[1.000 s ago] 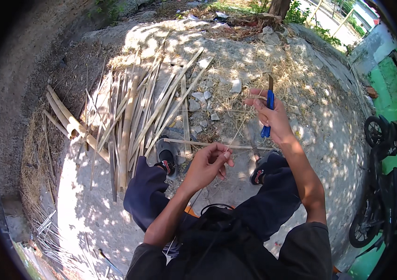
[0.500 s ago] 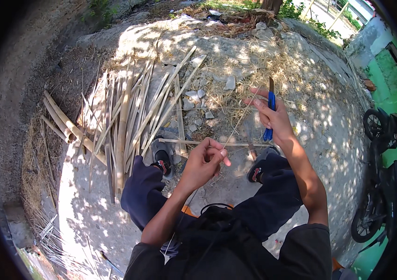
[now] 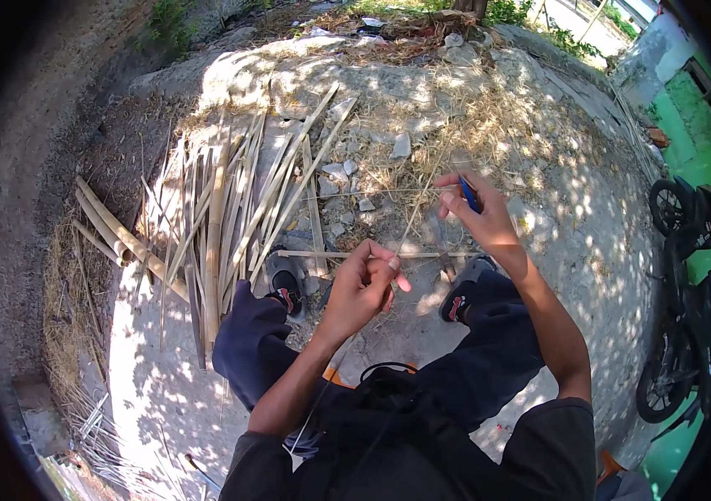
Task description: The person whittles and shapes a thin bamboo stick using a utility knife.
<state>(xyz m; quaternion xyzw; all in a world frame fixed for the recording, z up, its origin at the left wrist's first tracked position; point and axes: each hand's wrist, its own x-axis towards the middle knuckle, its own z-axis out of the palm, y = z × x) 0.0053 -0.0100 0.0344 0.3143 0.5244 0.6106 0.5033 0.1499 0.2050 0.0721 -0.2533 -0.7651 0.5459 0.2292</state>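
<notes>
Above the ground between my feet, my left hand (image 3: 361, 290) is closed, pinching a thin bamboo strip (image 3: 413, 215) between thumb and fingertips. The strip slants away from me toward the right. Near its far end is my right hand (image 3: 489, 215), curled around a blue utility knife (image 3: 469, 194). Most of the knife is hidden by the hand, and its blade cannot be made out. Whether the right fingertips touch the strip, I cannot tell. A flat bamboo slat (image 3: 339, 255) lies across the ground beyond my left hand, reaching from shoe to shoe.
Split bamboo slats (image 3: 218, 209) lie heaped on the left, beside thicker bamboo poles (image 3: 113, 219). A long-bladed tool (image 3: 446, 265) rests near my right shoe (image 3: 457, 302). Stones (image 3: 401, 146) and dry shavings (image 3: 489, 125) litter the ground ahead. A motorcycle (image 3: 681, 309) stands far right.
The utility knife has turned in my right hand, from upright with its blade showing to tilted and mostly hidden. Both hands keep nearly the same places, the strip still in the left.
</notes>
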